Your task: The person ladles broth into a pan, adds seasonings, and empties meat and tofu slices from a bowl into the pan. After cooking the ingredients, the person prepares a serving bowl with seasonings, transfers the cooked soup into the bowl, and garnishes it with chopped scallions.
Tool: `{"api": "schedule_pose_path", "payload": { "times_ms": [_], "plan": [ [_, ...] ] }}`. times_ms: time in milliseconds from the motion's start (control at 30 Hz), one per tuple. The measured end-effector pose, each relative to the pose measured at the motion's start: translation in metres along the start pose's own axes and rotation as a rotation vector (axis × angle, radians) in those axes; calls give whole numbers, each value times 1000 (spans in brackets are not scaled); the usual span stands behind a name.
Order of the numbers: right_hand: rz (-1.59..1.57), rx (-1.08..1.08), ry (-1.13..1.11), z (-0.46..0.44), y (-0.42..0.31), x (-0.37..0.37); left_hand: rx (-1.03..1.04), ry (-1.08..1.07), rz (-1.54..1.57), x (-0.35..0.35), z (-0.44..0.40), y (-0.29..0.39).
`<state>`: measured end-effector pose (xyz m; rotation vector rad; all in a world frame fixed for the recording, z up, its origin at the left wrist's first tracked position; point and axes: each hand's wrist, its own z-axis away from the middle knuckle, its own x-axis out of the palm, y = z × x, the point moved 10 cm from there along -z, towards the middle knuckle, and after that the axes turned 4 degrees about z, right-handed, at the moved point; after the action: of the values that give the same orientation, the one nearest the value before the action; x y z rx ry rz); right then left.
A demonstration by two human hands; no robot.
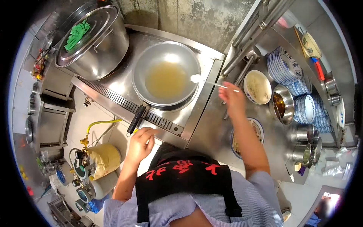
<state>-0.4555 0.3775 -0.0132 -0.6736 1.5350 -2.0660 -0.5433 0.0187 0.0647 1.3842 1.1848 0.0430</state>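
My right hand [231,97] is closed round the thin handle of a long metal spoon [214,83]. White granular-looking stuff [196,78] sits at the spoon's far end, over the right rim of the wok. The grey wok [141,62] rests on the stove and holds a shallow pool of yellowish liquid [166,79]. Its black handle [137,119] points toward me. Just below the handle's end hovers my left hand [141,143], fingers loosely curled and apart, with nothing visible in it and not gripping the handle.
A large lidded steel pot [96,53] with a green cloth [77,34] stands left of the wok. On the right counter are a patterned bowl [257,87], a metal bowl of dark liquid [283,104], stacked dishes [283,66] and, under my forearm, a plate of food [247,138].
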Motion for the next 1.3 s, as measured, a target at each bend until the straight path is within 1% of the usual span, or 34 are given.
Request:
{"api": "schedule_pose_path", "payload": {
  "times_ms": [33,67,100,133,167,200,267,367,433,467,500,533,600,667,733,767,800,867,933,967,1000,1033,1067,1133,1200,1233,1300],
  "plan": [
    [4,18,-53,-4,15,37,-35,16,-13,-13,5,-11],
    [100,-22,-145,-19,43,68,-54,32,-9,-26,8,-20],
    [209,-62,-188,-20,50,102,-36,55,-27,-39,11,-25],
    [303,-108,-186,-32,80,123,-21,77,-48,-51,15,-30],
    [793,-285,-202,-37,90,142,-50,83,-66,-61,20,-39],
    [913,-516,-147,-22,69,161,-63,95,-73,-69,23,-45],
    [849,-546,-178,-7,50,181,-91,109,-94,-87,29,-57],
    [973,-606,-203,4,47,187,-127,116,-56,-95,40,-79],
    [813,-499,-174,6,50,176,-105,63,-56,-90,35,-83],
    [843,-658,-109,18,29,174,-77,71,-41,-86,32,-83],
    [809,-667,-45,22,16,167,-76,49,5,-81,25,-80],
    [765,-545,-47,20,12,153,-80,26,39,-74,18,-75],
    [402,-384,52,29,-14,109,-22,0,36,-57,5,-63],
    [313,-415,231,42,-48,45,16,-22,8,-47,-1,-54],
    [99,-517,372,47,-70,-37,69,-39,-8,-30,-7,-46],
    [171,-555,479,52,-77,-80,114,-24,-54,-21,-6,-43],
    [241,-598,591,61,-78,-122,144,-41,-27,-12,-13,-30],
    [336,-453,679,56,-59,-193,145,-26,20,7,-18,-16],
    [330,-315,696,41,-26,-244,125,-60,23,28,-24,5],
    [459,-352,700,30,-15,-260,133,-70,30,38,-27,15],
    [589,-381,703,26,-22,-263,136,-83,35,49,-28,23],
    [588,-409,722,22,-24,-267,147,-87,27,59,-29,34],
    [707,-557,737,31,-40,-270,156,-91,14,65,-29,44],
    [946,-865,753,94,-160,-226,160,-91,-10,76,-34,58],
    [1162,-1073,790,122,-252,-218,134,-103,-21,86,-31,64],
    [1212,-1242,835,124,-285,-226,145,-101,-35,92,-28,66],
    [1311,-1156,927,92,-339,-254,164,-58,-44,98,-24,77]
  ]
}}
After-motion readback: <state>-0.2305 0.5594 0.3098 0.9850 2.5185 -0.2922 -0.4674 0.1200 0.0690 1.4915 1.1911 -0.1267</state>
